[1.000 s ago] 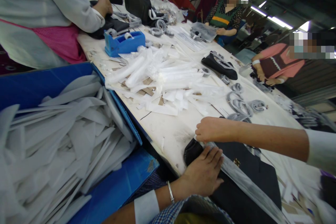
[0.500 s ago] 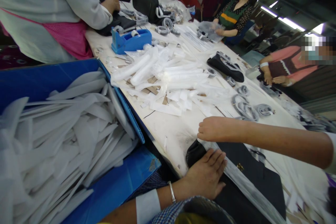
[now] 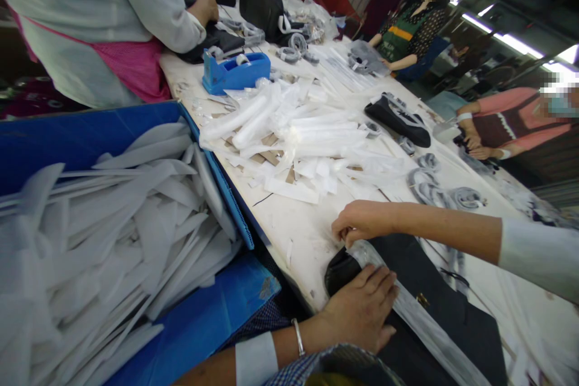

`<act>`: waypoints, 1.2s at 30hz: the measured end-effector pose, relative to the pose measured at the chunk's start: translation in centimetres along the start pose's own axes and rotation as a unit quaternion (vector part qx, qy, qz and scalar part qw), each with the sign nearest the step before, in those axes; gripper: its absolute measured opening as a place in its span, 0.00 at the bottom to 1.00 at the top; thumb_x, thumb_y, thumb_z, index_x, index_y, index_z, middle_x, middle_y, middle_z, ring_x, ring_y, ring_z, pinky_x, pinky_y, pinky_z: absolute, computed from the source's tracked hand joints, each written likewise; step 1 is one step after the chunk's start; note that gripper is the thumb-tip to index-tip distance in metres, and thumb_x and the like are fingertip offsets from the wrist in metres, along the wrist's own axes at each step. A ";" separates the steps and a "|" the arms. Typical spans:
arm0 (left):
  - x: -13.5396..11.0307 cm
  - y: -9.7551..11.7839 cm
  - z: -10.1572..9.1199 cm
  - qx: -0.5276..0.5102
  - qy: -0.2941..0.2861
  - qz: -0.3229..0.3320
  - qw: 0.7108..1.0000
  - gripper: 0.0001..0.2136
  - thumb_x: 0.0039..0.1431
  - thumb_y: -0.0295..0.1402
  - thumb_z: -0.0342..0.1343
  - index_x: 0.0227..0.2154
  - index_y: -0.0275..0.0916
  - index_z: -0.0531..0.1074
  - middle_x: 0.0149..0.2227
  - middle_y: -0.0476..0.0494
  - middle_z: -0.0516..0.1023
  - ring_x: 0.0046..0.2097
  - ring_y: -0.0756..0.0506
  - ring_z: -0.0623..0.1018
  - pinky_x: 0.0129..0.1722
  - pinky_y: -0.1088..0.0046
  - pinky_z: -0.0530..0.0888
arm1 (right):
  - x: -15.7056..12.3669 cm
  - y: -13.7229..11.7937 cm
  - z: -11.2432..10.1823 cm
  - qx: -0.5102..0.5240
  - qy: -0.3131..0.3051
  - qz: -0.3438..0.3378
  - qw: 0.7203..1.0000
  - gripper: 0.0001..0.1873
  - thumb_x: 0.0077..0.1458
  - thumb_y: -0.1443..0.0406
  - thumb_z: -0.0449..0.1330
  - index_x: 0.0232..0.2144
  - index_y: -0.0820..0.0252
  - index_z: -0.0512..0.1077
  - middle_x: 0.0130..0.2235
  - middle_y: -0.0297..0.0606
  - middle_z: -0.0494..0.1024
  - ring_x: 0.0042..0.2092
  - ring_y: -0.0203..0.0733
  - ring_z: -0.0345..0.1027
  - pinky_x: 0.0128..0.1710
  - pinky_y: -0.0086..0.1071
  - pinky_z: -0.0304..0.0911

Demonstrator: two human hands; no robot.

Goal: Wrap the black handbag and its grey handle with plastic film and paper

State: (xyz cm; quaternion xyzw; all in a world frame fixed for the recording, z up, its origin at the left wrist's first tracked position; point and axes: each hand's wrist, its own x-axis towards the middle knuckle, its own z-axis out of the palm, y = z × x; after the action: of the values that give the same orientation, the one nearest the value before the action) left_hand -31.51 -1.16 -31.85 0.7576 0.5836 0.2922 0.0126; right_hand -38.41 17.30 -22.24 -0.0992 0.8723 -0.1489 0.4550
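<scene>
the left hand, fingers flat, ungripping, should press the bag evenly while the right hand seemingly pinches the strip at its ten-o'clock end.

"What lies on the white table?"

"At its near side there is a black bag. Farther away lies a loose pile of white strips, with brown pieces among them."

"And around this pile?"

"Behind it stands a blue tape holder; to the right lie a black pouch and grey coils."
</scene>
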 end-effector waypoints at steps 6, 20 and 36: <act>0.0 0.0 -0.1 0.007 -0.002 0.001 1.000 0.28 0.70 0.44 0.40 0.64 0.27 0.59 0.68 0.36 0.58 0.70 0.40 0.54 0.69 0.62 0.41 | 0.4 1.3 1.5 0.088 0.039 -0.001 0.995 0.12 0.50 0.65 0.67 0.39 0.60 0.76 0.35 0.34 0.80 0.35 0.38 0.72 0.35 0.27 0.61; 0.1 0.1 -0.6 0.009 -0.008 -0.002 1.000 0.28 0.70 0.44 0.39 0.64 0.27 0.58 0.68 0.35 0.59 0.69 0.40 0.55 0.68 0.63 0.43 | -4.9 -0.7 5.8 0.010 0.129 0.057 0.990 0.21 0.59 0.61 0.61 0.54 0.58 0.73 0.53 0.46 0.76 0.53 0.51 0.70 0.52 0.39 0.63; 0.1 0.1 0.0 0.016 -0.006 0.004 1.000 0.28 0.71 0.44 0.37 0.64 0.27 0.57 0.68 0.37 0.59 0.69 0.42 0.54 0.69 0.66 0.41 | -4.4 -2.4 4.0 0.044 0.093 0.112 0.988 0.19 0.43 0.67 0.68 0.41 0.58 0.74 0.43 0.41 0.74 0.46 0.50 0.68 0.45 0.37 0.62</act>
State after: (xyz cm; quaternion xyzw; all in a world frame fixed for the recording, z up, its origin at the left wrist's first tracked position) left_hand -31.46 -1.09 -31.77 0.7615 0.5855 0.2781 0.0028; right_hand -32.50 15.77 -20.18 0.0338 0.9090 -0.1437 0.3897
